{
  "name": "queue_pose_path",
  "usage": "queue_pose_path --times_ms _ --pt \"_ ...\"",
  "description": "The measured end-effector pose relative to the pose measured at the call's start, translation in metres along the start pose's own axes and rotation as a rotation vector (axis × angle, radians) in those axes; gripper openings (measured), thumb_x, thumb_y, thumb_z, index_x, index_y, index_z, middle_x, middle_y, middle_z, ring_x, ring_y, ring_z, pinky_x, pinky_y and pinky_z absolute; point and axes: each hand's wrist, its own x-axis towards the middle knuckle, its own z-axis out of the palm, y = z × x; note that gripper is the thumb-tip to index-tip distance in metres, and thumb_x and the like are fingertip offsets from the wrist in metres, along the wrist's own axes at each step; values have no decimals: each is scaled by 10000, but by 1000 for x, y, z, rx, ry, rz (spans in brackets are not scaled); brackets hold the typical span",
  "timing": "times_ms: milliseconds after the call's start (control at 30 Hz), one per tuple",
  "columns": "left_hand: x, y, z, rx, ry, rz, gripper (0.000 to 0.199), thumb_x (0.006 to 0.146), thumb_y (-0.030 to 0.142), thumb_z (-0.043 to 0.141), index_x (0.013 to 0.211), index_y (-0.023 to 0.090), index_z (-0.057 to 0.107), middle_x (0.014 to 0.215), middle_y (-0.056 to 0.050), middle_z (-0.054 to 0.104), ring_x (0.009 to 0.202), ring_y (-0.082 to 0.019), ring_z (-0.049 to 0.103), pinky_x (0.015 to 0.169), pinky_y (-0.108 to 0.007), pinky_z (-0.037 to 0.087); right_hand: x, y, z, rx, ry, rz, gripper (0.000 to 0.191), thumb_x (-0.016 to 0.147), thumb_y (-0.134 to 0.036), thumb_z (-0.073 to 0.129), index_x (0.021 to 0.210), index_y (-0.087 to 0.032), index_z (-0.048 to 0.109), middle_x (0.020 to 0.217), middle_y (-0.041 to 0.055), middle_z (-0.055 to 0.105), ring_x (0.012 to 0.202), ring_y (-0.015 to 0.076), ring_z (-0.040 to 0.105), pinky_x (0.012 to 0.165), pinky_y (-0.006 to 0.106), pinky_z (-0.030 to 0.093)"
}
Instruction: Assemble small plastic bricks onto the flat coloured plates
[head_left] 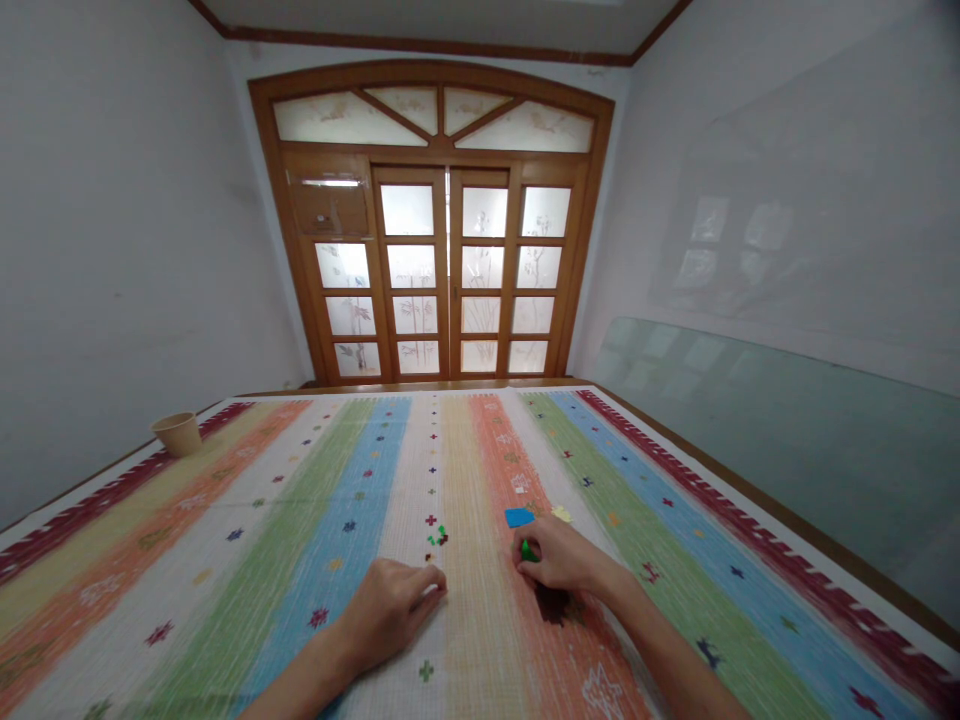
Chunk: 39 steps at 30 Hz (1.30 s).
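My right hand (562, 555) is closed, thumb and fingers pinching a small green piece (529, 550) just above the cloth. Beyond those fingertips lie a flat blue piece (518, 517) and a pale yellow piece (562, 514). Under the same hand shows a dark brown patch (553, 604); whether it is a piece or a shadow I cannot tell. My left hand (391, 612) rests on the cloth with fingers curled and thumb pressed to the forefinger. Something pale may be at its tip, too small to name. Several tiny green and dark red bits (439, 536) lie beyond it.
A striped, patterned tablecloth (300, 560) covers the table. At the far left edge stands a brown paper cup (178, 435). Wooden doors with glass panes (450, 270) rise behind the table, and a pale green glass sheet (787, 440) leans along the right wall.
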Motion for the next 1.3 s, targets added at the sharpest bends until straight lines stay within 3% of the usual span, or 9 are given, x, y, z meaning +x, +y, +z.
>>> queue_pose_path --times_ms 333,567,800,1300 --pt "0 2 -2 19 11 -49 164 965 215 469 922 213 628 620 17 688 533 -126 656 556 -218 419 1 -1 -1 -14 18 3 159 669 -83 629 742 -188 724 646 -10 627 596 117 519 546 215 290" --pt "4 4 -8 108 47 -236 142 931 236 494 899 213 630 533 41 617 469 -125 589 531 -220 379 -1 -4 -3 -25 10 17 181 677 -75 627 767 -192 733 655 -8 627 595 118 510 550 215 290" --pt "7 2 -9 124 21 -406 190 923 281 472 916 226 653 537 39 614 495 -138 599 532 -225 365 0 -3 -2 -35 24 20 177 682 -80 630 773 -193 732 635 -14 600 576 113 479 552 218 277" --pt "12 2 -15 146 -120 -619 257 953 318 437 1039 235 664 673 -9 699 656 -190 680 619 -253 407 1 -4 -3 -45 32 27 162 708 -107 622 788 -196 732 672 5 638 613 131 515 556 226 275"
